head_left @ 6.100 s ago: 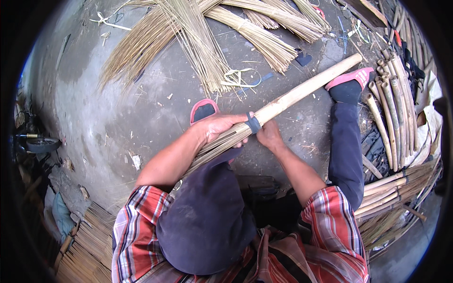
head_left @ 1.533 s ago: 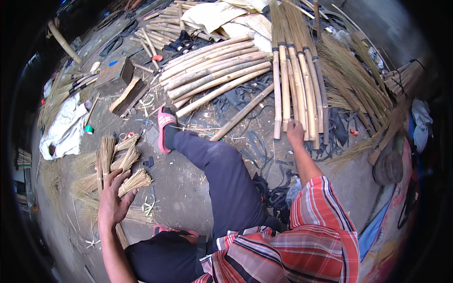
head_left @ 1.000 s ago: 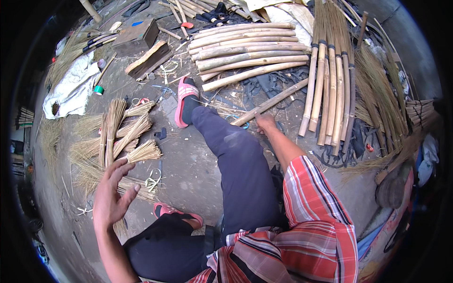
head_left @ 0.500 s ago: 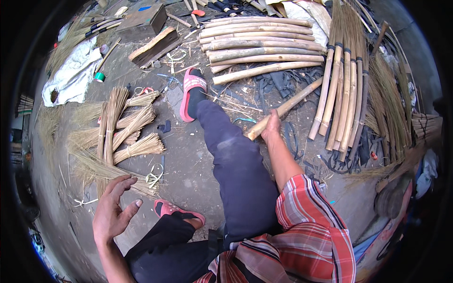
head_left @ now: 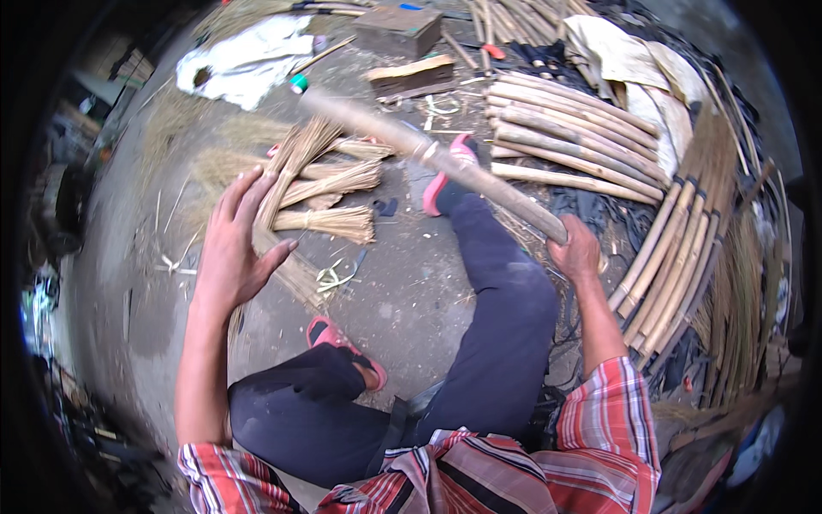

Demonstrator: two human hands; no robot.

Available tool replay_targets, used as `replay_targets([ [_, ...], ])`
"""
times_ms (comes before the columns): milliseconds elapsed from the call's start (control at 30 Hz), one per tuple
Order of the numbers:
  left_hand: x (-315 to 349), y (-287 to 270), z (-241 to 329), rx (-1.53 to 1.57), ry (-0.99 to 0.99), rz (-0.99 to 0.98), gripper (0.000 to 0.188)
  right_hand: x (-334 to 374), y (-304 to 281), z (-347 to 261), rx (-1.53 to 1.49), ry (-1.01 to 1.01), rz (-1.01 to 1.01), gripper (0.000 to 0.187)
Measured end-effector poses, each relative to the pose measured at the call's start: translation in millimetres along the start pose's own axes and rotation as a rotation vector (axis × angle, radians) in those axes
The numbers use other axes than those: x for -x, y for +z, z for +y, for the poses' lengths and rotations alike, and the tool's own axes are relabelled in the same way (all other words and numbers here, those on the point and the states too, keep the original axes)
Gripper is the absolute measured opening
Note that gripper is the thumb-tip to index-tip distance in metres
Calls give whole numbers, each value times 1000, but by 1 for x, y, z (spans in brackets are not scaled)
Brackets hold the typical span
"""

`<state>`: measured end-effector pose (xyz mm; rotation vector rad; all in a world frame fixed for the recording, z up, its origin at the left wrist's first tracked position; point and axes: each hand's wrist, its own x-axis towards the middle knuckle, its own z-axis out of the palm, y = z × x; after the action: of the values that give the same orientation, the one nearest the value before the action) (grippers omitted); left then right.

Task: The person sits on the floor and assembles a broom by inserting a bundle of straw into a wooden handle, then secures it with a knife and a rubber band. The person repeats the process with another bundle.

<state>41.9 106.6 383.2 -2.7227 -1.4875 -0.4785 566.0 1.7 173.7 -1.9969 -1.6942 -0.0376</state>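
My right hand (head_left: 579, 249) is closed round the lower end of a thick bamboo pole (head_left: 479, 179). The pole slants up to the left across the view, above my knee, and its far end is smeared by motion. On the left my left hand (head_left: 237, 242) is raised with fingers apart and holds nothing. Just beyond it lie several tied bundles of thin straw-like sticks (head_left: 338, 180), some crossing over others on the ground.
Cut bamboo poles (head_left: 582, 128) lie side by side at the far right. Finished brooms with bamboo handles (head_left: 672, 265) lie nearer on the right. A wooden box (head_left: 398, 30), a split wood block (head_left: 413, 77), a white sack (head_left: 248, 60) and green tape (head_left: 299, 83) are at the back.
The bamboo pole has been lifted and swung so its free end points up left. My left hand has risen, still apart from everything. The whole view has turned leftward.
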Motion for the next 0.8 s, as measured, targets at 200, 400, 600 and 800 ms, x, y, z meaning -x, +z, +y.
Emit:
replay_targets([
  [200,60,54,-46,-85,-185,-443,70,-82,17,-75,84,-543,-209,43],
  [400,157,157,-75,320,-524,-562,41,-121,104,-154,244,-525,-218,76],
  [600,216,248,-60,508,-741,-584,46,-96,206,-257,-383,-341,-598,58],
  [800,232,268,-47,670,-631,-423,56,-35,311,-372,-519,-136,-910,67],
])
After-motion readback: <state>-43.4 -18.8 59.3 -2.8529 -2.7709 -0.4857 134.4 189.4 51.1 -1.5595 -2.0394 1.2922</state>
